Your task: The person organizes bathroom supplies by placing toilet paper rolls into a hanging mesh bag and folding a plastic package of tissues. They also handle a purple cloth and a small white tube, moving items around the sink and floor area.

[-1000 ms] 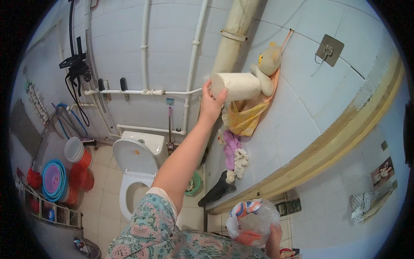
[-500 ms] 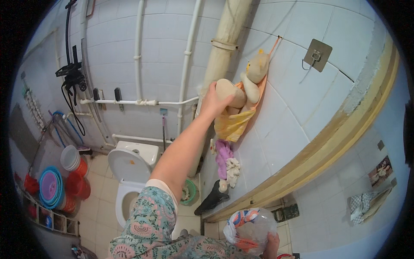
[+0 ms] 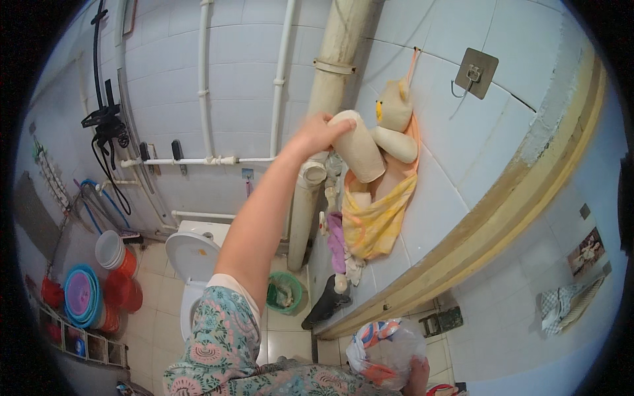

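Note:
My left hand (image 3: 320, 132) reaches up to the wall and is closed on the upper end of a cream toilet paper roll (image 3: 360, 148). The roll is tilted, its lower end at the mouth of a yellow checked hanging pouch (image 3: 380, 228). A plush animal head (image 3: 395, 105) with a thick cream arm tops the pouch, which hangs by an orange strap. Inside the pouch, another cream piece (image 3: 361, 200) shows. Low at the right, my right hand (image 3: 417, 371) grips a clear plastic bag (image 3: 389, 350) with red and blue print; its fingers are partly hidden.
A metal hook plate (image 3: 477, 72) is on the wall right of the pouch. Behind my arm run pipes (image 3: 323, 86) and a toilet (image 3: 191, 254). A green basin (image 3: 284, 292), stacked buckets and basins (image 3: 82, 290) stand on the floor. A yellowish door frame (image 3: 475, 224) edges the right.
The roll has turned from pointing end-on toward me to standing more upright. The pouch looks larger and hangs more face-on. My right hand stays on the plastic bag.

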Tool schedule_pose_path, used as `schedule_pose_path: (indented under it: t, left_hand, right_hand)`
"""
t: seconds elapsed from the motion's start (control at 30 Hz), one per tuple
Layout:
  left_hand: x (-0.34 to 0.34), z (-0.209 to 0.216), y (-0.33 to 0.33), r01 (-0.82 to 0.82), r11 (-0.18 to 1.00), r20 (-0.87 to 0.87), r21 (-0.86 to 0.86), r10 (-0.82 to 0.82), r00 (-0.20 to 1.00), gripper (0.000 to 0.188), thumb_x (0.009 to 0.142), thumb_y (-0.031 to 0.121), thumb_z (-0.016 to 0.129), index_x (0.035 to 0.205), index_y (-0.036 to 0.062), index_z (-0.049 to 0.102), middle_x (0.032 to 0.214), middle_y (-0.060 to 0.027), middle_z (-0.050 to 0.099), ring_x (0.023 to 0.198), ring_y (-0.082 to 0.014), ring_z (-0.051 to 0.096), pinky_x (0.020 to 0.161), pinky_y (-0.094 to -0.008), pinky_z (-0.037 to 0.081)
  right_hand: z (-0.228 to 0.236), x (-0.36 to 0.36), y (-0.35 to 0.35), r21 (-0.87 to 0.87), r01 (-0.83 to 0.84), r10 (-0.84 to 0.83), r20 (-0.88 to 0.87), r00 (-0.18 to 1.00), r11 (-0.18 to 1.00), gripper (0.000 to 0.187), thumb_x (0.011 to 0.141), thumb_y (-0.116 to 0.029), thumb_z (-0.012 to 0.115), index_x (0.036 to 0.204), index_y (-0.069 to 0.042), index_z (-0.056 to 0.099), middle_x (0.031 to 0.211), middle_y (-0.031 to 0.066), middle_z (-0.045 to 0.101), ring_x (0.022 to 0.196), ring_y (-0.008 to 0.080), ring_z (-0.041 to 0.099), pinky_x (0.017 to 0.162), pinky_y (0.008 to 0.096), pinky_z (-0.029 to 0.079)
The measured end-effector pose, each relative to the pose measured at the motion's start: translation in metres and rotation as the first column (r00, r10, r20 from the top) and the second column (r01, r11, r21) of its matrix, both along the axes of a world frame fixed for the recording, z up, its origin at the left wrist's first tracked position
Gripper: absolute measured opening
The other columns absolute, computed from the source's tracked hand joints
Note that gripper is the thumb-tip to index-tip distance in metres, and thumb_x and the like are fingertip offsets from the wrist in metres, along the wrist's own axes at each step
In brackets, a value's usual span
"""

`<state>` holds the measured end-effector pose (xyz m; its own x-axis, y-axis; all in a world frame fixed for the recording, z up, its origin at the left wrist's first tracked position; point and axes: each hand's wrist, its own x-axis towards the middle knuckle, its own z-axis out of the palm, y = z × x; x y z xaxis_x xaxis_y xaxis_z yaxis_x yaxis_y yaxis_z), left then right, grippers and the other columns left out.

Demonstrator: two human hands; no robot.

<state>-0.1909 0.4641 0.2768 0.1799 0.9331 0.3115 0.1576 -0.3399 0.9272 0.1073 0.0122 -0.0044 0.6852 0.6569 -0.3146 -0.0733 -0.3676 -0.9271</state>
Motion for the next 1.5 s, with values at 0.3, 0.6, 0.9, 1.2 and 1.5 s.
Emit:
schedule_pose_path:
  t: [0.3,0.6,0.9,1.2,1.5]
  left_hand:
    - [0.016,-0.065,0.036,-0.315,0.945,-0.05,-0.089,0.311,0.949,0.089,0.067,0.059,0.063,0.122,-0.0076,0.043,0.116,-0.0234,0.055,0.106,-0.0321,0.056,0.089,-0.0373,0.043]
    - [-0.006,0.012,0.021,0.146,0.964,-0.331,-0.224,-0.216,0.919,0.077,0.072,0.052,0.065,0.114,-0.0102,0.048,0.098,-0.019,0.06,0.077,-0.0223,0.064,0.065,-0.0291,0.054]
    - [0.005,0.003,-0.02,0.076,0.929,-0.362,0.362,0.065,0.93,0.082,0.065,0.053,0.065,0.125,-0.0004,0.045,0.113,-0.0216,0.058,0.107,-0.0317,0.055,0.09,-0.0373,0.044]
    - [0.003,0.014,-0.033,0.212,0.952,-0.603,0.222,-0.037,0.797,0.082,0.068,0.05,0.065,0.129,0.0021,0.041,0.118,-0.0224,0.054,0.109,-0.0332,0.054,0.092,-0.0382,0.042]
    - [0.031,-0.007,-0.03,0.033,0.935,-0.486,0.352,0.152,0.861,0.08,0.066,0.048,0.068,0.127,0.0028,0.044,0.115,-0.021,0.057,0.106,-0.0325,0.055,0.088,-0.0377,0.045]
  right_hand:
    - [0.02,-0.004,0.005,-0.063,-0.135,0.137,0.023,0.99,0.989,0.046,0.088,-0.027,0.05,0.121,0.005,0.049,0.117,0.0163,0.053,0.106,0.0256,0.05,0.091,0.0358,0.04]
    - [0.022,-0.005,0.009,-0.105,-0.17,0.175,0.04,0.984,0.98,0.048,0.088,-0.03,0.051,0.122,0.005,0.048,0.117,0.0172,0.054,0.106,0.0255,0.05,0.091,0.0356,0.04]
    - [-0.004,0.005,0.004,0.165,-0.044,0.084,-0.247,0.965,0.985,0.034,0.09,-0.017,0.05,0.119,-0.001,0.046,0.104,0.0106,0.057,0.089,0.0213,0.056,0.077,0.0363,0.048]
    - [-0.005,0.011,-0.001,0.053,-0.141,0.147,-0.119,0.982,0.989,0.039,0.089,-0.022,0.051,0.12,0.001,0.046,0.109,0.0127,0.055,0.096,0.0226,0.054,0.082,0.0361,0.045]
    - [0.032,-0.008,0.007,-0.076,-0.12,0.11,-0.126,0.986,0.99,0.047,0.086,-0.026,0.055,0.122,0.003,0.048,0.115,0.0157,0.054,0.103,0.0241,0.051,0.088,0.035,0.041]
